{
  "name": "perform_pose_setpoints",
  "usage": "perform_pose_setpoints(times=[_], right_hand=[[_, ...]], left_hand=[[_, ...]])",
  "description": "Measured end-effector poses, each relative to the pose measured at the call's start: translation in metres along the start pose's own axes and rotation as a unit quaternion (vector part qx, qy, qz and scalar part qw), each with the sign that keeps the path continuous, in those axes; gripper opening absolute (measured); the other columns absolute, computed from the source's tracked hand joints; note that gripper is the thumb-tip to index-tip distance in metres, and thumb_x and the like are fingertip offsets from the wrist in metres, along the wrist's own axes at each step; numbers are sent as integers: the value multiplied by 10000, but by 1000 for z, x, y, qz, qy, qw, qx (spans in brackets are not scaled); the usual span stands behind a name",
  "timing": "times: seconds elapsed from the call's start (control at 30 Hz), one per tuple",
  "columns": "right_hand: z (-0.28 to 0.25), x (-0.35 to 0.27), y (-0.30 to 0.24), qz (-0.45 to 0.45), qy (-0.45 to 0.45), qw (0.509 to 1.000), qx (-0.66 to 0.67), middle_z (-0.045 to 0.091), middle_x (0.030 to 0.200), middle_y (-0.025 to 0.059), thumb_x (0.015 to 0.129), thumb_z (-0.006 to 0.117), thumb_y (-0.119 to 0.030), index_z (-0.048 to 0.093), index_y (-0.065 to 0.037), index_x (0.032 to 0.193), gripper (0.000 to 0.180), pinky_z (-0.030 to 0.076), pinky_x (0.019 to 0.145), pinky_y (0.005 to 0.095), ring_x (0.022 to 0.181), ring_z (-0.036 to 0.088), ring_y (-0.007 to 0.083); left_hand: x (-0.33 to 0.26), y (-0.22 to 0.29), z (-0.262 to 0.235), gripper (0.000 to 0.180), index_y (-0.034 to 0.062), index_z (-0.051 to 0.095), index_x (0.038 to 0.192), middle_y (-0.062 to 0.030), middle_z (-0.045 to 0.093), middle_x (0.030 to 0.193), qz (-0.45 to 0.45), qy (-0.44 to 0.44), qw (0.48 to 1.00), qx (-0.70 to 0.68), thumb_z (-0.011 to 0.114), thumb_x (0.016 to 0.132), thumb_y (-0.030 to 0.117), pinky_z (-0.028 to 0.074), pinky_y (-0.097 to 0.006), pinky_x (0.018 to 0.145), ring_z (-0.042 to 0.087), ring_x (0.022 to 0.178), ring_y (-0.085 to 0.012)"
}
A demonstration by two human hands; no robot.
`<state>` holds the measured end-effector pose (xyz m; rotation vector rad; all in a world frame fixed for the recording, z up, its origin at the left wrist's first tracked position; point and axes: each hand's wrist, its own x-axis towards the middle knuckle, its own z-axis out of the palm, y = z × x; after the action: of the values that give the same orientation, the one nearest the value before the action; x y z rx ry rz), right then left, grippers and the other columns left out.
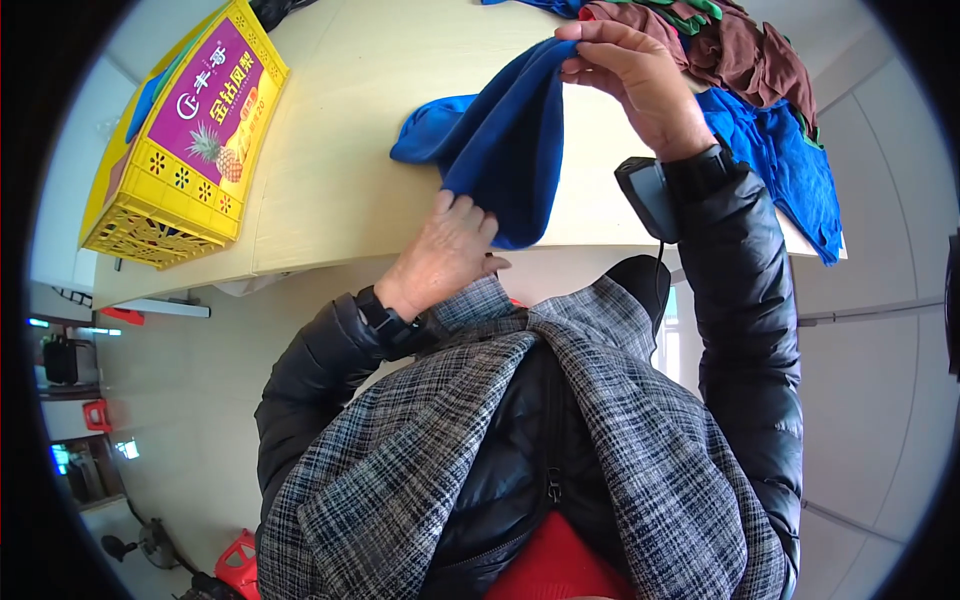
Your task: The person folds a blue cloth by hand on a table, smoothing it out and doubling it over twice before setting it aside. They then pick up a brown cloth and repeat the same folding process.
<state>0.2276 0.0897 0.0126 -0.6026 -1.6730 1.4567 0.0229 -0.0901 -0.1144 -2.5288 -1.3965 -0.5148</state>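
Observation:
A dark blue piece of cloth [510, 150] stretches between my hands above the pale table, its lower edge hanging near the table's front. The fingers of my right hand [635, 85] pinch its upper corner and hold it raised. Lower down, my left hand [445, 250] is curled against the near left edge of the cloth, and its fingertips partly hide the grip. A lighter blue part of the fabric [425, 125] droops onto the tabletop at the left.
A yellow plastic crate [165, 230] with a purple pineapple panel stands at the table's [330, 190] left end. Brown garments [750, 60] are heaped at the far right, with blue garments [790, 175] hanging over the front edge. A red stool [238, 565] is on the floor, lower left.

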Motion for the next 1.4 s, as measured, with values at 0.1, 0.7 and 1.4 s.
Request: perform_pose_setpoints(times=[0.1,0.7,1.4], right_hand=[[-2,-2,-9,-10,2,999,-36,721,1081,88,994,618,-87,702,-36,1198,227,542,989,320,943,717,169],[0,7,16,-299,100,847,-428,688,931,90,882,623,34,709,-69,1043,210,521,733,267,805,658,173],[-81,2,-83,-327,147,731,-580,666,928,59,918,674,-61,693,-77,1055,139,541,724,290,819,675,186]], left_hand=[[-3,-10,-4,245,40,625,866,-93,598,817,-42,-17,999,7,677,864,279,400,-388,860,551,867,-272],[0,-16,-15,88,52,595,821,-96,605,880,-85,10,996,17,541,780,-4,401,-393,885,546,932,-273],[12,-65,-195,180,39,624,944,-86,619,1002,-12,143,979,142,731,799,38,418,-420,959,562,1086,-290]])
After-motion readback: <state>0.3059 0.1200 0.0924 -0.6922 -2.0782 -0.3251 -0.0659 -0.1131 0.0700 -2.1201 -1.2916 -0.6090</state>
